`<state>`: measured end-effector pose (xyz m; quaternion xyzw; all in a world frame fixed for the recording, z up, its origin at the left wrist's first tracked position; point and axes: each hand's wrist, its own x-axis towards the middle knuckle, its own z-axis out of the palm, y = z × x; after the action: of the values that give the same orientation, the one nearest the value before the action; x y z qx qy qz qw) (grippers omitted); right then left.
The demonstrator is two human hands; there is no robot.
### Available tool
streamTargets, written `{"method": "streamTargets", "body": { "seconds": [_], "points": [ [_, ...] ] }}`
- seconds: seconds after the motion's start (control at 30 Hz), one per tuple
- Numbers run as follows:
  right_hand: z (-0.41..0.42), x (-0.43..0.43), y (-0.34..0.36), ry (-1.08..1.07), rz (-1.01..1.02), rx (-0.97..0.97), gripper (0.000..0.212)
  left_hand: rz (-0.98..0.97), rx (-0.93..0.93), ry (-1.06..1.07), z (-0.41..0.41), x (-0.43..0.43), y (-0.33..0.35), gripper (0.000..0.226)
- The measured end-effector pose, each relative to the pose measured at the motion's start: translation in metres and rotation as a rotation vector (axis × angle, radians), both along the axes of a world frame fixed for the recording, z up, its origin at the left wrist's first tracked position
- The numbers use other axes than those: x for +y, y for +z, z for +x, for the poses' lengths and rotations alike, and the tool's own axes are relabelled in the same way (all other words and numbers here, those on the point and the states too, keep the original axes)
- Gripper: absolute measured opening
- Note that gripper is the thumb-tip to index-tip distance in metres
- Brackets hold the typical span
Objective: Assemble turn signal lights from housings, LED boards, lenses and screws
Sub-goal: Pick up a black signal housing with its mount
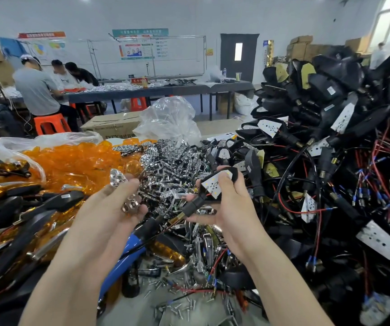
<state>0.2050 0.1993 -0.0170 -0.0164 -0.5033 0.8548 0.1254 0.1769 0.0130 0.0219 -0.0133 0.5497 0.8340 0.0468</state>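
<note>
Housing [215, 184] with LED board fitted sits gripped in right hand [222, 205]; left hand [116, 203] grips chrome reflectors [118, 178]; lens, screws remain.

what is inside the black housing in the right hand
A white LED board with small yellow LED squares and dark holes sits inside the black plastic housing held by the right hand. The thumb covers part of the board; anything beneath the board is hidden.

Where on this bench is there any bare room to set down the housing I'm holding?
Only a small grey patch of bench near you, between the blue tool handle and the loose screws. Everything else is crowded: amber lenses left, chrome reflectors centre, wired housings heaped right.
</note>
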Motion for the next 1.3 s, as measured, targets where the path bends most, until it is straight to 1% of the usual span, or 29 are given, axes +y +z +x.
{"method": "streamTargets", "body": {
  "seconds": [0.1,0.17,0.27,0.3,0.33,0.4,0.43,0.47,0.5,0.53,0.57,0.6,0.67,0.7,0.77,0.83,0.93,0.97,1.03,1.1,1.17,1.23,1.3],
  "points": [
    [-0.001,-0.001,-0.001,-0.005,0.075,0.011,0.017,-0.043,0.037,-0.068,-0.001,0.006,-0.009,0.014],
    [-0.001,-0.002,-0.001,-0.007,0.117,0.028,0.016,-0.039,0.042,-0.093,-0.001,0.012,-0.010,0.016],
    [-0.001,-0.001,0.000,-0.036,0.196,0.042,0.017,-0.016,0.054,-0.135,0.000,0.021,-0.009,0.013],
    [-0.001,0.000,0.000,-0.045,0.217,0.048,0.018,-0.046,0.073,-0.134,0.000,0.024,-0.010,0.017],
    [-0.001,0.001,0.000,-0.050,0.229,0.056,0.018,-0.129,0.106,-0.124,0.001,0.026,-0.011,0.023],
    [0.000,0.002,0.001,-0.057,0.239,0.073,0.016,-0.431,0.243,-0.125,0.003,0.027,-0.017,0.031],
    [0.000,0.002,0.001,-0.061,0.242,0.078,0.015,-0.592,0.315,-0.161,0.007,0.026,-0.018,0.040],
    [0.001,0.002,0.002,-0.060,0.241,0.080,0.016,-0.710,0.355,-0.178,0.010,0.025,-0.019,0.053],
    [0.002,0.002,0.002,-0.060,0.239,0.083,0.016,-0.765,0.383,-0.189,0.012,0.025,-0.020,0.063],
    [0.002,0.003,0.003,-0.061,0.239,0.085,0.016,-0.781,0.427,-0.202,0.014,0.025,-0.020,0.057],
    [0.003,0.003,0.003,-0.062,0.242,0.089,0.016,-0.786,0.480,-0.210,0.017,0.027,-0.018,0.040],
    [0.003,0.003,0.003,-0.065,0.250,0.092,0.016,-0.795,0.523,-0.218,0.019,0.028,-0.015,0.029],
    [0.003,0.004,0.004,-0.075,0.265,0.094,0.017,-0.783,0.594,-0.222,0.020,0.028,-0.012,0.043],
    [0.003,0.004,0.004,-0.084,0.272,0.097,0.017,-0.759,0.610,-0.226,0.020,0.028,-0.011,0.044],
    [0.002,0.005,0.004,-0.110,0.293,0.102,0.016,-0.695,0.624,-0.222,0.022,0.028,-0.008,0.033],
    [0.001,0.005,0.004,-0.141,0.310,0.102,0.016,-0.643,0.634,-0.193,0.020,0.028,-0.010,0.027],
    [-0.001,0.006,0.001,-0.209,0.423,0.088,0.017,-0.623,0.673,-0.162,0.018,0.031,-0.013,0.035],
    [-0.003,0.004,-0.001,-0.208,0.410,0.085,0.017,-0.628,0.670,-0.152,0.016,0.033,-0.014,0.035],
    [-0.007,-0.001,-0.005,-0.182,0.364,0.064,0.015,-0.671,0.653,-0.104,0.014,0.039,-0.018,0.035],
    [-0.009,-0.007,-0.008,-0.252,0.465,0.064,0.015,-0.765,0.647,-0.031,0.015,0.047,-0.021,0.031],
    [-0.010,-0.010,-0.012,-0.280,0.492,0.064,0.015,-0.824,0.653,0.011,0.018,0.051,-0.022,0.025],
    [-0.012,-0.007,-0.013,-0.287,0.482,0.035,0.013,-0.859,0.629,-0.016,0.018,0.045,-0.018,0.017],
    [-0.014,-0.003,-0.010,-0.274,0.416,0.006,0.016,-0.955,0.582,-0.147,0.021,0.030,-0.008,0.010]
  ]
}}
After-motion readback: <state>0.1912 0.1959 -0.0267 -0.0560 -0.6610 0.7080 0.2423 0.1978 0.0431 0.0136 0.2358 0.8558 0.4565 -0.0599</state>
